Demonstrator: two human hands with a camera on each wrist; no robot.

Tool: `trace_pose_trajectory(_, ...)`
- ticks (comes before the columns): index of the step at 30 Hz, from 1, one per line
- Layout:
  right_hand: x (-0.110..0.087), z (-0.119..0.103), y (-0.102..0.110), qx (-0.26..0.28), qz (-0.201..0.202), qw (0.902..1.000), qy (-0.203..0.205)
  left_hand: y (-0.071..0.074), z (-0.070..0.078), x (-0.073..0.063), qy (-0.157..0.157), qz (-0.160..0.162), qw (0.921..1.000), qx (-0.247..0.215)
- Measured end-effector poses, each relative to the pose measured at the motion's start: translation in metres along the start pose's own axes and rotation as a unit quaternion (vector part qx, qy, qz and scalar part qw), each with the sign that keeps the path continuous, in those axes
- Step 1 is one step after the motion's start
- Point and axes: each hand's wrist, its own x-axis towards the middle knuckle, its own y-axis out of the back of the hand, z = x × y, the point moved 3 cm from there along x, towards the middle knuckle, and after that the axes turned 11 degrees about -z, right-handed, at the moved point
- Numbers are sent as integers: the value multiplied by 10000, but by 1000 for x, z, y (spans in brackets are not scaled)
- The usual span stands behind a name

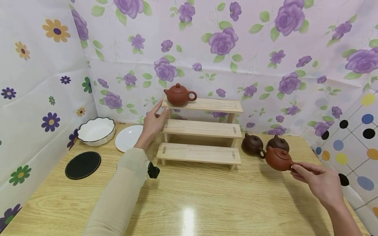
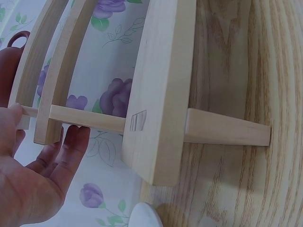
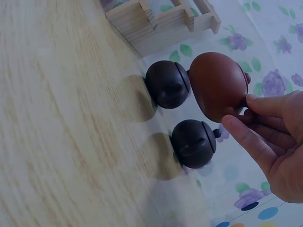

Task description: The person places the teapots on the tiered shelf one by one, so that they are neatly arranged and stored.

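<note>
A three-tier wooden shelf point(image 1: 202, 129) stands at the middle of the table, with a red-brown teapot point(image 1: 178, 94) on the left end of its top tier. My left hand point(image 1: 159, 113) is open, fingers straight, at the shelf's left end just below that teapot. In the left wrist view the left hand point(image 2: 42, 161) lies beside the shelf's side rail point(image 2: 90, 119). My right hand point(image 1: 295, 170) pinches the handle of a second red-brown teapot point(image 1: 279, 159), held low right of the shelf. Behind it stand two dark brown teapots point(image 1: 253, 145) point(image 1: 278, 143). The right wrist view shows the right hand point(image 3: 239, 111), the red-brown teapot point(image 3: 218, 85) and both dark teapots point(image 3: 168, 85) point(image 3: 194, 143).
A white scalloped bowl point(image 1: 95, 131), a white plate point(image 1: 128, 137) and a black round mat point(image 1: 83, 165) lie left of the shelf. Flowered sheets wall the table at the back and both sides. The shelf's two lower tiers carry nothing.
</note>
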Motion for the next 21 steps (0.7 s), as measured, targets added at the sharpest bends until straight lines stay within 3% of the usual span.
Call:
trace_pose_trajectory(11, 9, -9, 0, -1, -97, 9999, -63, 0, 0, -1, -50, -70, 10000, -8)
trace_pose_trajectory(21, 13, -21, 0, -4, -152, 9998, 118, 0, -1, -1, -42, -71, 10000, -6)
